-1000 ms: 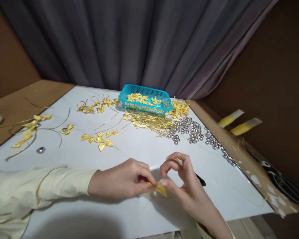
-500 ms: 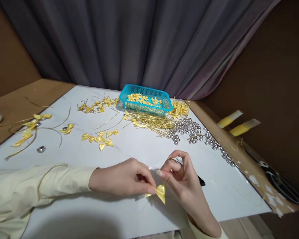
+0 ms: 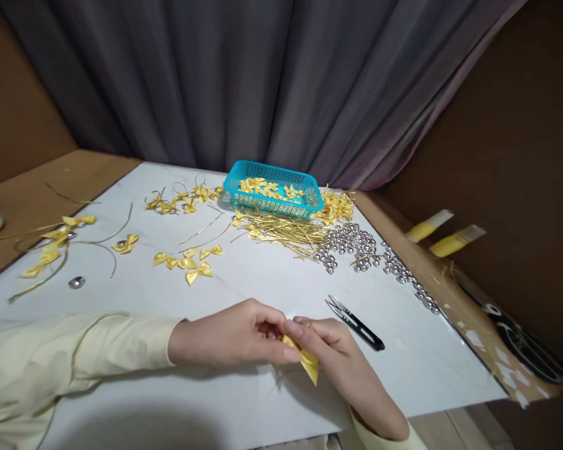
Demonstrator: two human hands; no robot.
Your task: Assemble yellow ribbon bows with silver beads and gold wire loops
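Observation:
A small yellow ribbon bow [image 3: 307,363] is pinched between both hands near the front edge of the white board [image 3: 244,287]. My left hand [image 3: 237,334] holds its left side with thumb and forefinger. My right hand [image 3: 331,350] closes over its right side, fingers curled. A thin gold wire trails from the bow toward me. Black thread snips [image 3: 354,322] lie on the board just right of my right hand, untouched.
A teal basket [image 3: 274,197] with yellow bows stands at the back. Gold wires [image 3: 286,231] and silver beads [image 3: 356,244] lie in front of it. Finished bows [image 3: 187,262] and wired bows [image 3: 51,250] lie left. Yellow tubes [image 3: 445,234] and scissors [image 3: 520,331] lie right.
My right hand has dropped from a raised, open-fingered pose and closed onto the bow. The snips it hid now show. The left hand has stayed put.

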